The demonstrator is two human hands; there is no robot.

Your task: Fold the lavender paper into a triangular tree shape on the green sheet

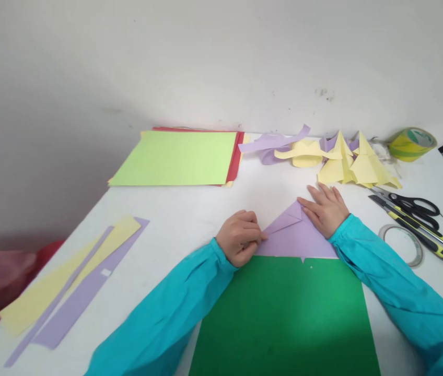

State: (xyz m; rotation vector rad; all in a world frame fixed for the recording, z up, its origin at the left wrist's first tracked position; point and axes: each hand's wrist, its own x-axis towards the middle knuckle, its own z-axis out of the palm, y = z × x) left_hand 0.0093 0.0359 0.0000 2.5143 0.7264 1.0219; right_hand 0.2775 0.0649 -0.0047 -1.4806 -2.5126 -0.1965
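Observation:
A folded purple paper [290,237], roughly triangular with a narrow flap along its left slope, lies on the table at the upper edge of a green sheet [288,318]. My left hand [241,237] is closed at the paper's left corner, its fingertips on the folded edge. On the paper's peak and right slope rests my right hand [323,209], fingers outstretched and index fingertip at the peak. Part of the paper's right side is hidden under that hand. A small purple point sticks out from the lower edge, over the green sheet.
Left lie yellow strips [49,287] and purple strips [84,292]. Behind is a stack topped by a light green sheet [178,156]. Folded yellow shapes [339,162] stand by the wall. Right are tape [411,143], scissors [421,206], a utility knife [421,230] and a tape roll [417,253].

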